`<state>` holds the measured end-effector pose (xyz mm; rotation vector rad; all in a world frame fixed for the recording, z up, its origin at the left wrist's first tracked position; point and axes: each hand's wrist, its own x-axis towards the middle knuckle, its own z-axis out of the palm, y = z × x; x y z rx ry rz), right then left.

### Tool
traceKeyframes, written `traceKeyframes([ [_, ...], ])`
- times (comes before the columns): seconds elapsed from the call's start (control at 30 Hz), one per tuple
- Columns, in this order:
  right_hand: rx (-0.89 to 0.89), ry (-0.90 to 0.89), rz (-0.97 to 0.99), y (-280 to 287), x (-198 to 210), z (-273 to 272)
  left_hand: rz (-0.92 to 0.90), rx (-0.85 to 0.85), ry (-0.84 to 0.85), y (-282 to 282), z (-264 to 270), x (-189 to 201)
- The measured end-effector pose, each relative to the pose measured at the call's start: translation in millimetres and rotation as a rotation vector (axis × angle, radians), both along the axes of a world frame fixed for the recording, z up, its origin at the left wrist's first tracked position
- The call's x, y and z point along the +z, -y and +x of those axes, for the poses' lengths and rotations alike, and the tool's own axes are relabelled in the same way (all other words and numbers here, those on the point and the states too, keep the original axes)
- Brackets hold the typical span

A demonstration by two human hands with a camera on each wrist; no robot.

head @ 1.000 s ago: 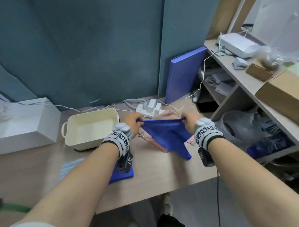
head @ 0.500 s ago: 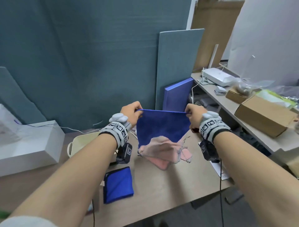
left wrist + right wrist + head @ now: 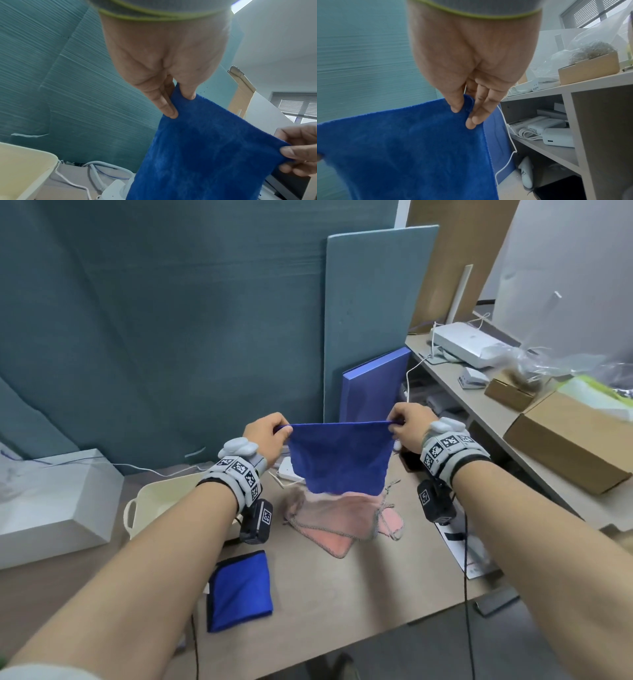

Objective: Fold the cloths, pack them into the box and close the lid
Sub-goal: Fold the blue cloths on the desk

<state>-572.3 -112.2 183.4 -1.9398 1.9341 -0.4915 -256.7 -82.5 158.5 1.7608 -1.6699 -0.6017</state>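
Note:
A blue cloth (image 3: 339,457) hangs spread in the air above the desk. My left hand (image 3: 270,433) pinches its upper left corner and my right hand (image 3: 406,424) pinches its upper right corner. The left wrist view shows thumb and fingers (image 3: 169,108) clamped on the cloth (image 3: 205,155); the right wrist view shows the same pinch (image 3: 462,108) on the cloth (image 3: 411,148). Below lies a rumpled pink cloth (image 3: 337,518). A folded blue cloth (image 3: 239,590) lies flat near the desk's front. The cream box (image 3: 156,501) stands open at the left, partly hidden by my left forearm.
A white carton (image 3: 58,508) sits at the far left. A white power strip (image 3: 287,470) with cables lies behind the cloths. A blue board (image 3: 373,388) leans on the partition. Shelves on the right carry a cardboard box (image 3: 568,436) and a white device (image 3: 469,344).
Both hands have lifted the blue cloth up off the pink cloth and spread it taut between them; it now hangs clear of the desk.

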Motion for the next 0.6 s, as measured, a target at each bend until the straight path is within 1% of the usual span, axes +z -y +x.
traceKeyframes([
  [0.1,0.005,-0.03,0.054,-24,-10,0,0.078,-0.073,0.003,-14,8,-17],
  [0.2,0.019,-0.082,0.178,-59,-36,-2,0.22,-0.186,-0.099,-40,16,-53],
  [0.23,0.033,-0.095,0.226,-72,-47,-3,0.257,-0.224,-0.11,-51,17,-65],
  [0.3,0.038,-0.091,0.334,-106,-78,-3,0.324,-0.288,-0.134,-82,19,-91],
  [0.4,0.063,-0.116,0.471,-152,-129,-6,0.476,-0.329,-0.207,-124,21,-134],
  [0.47,0.056,-0.104,0.577,-180,-156,-5,0.568,-0.357,-0.191,-144,26,-165],
  [0.53,0.056,-0.082,0.66,-198,-176,-6,0.62,-0.408,-0.143,-154,30,-185],
  [0.57,0.043,-0.061,0.695,-204,-187,-5,0.647,-0.417,-0.145,-158,32,-196],
  [0.6,0.03,-0.046,0.71,-208,-193,-6,0.651,-0.418,-0.132,-162,32,-200],
])
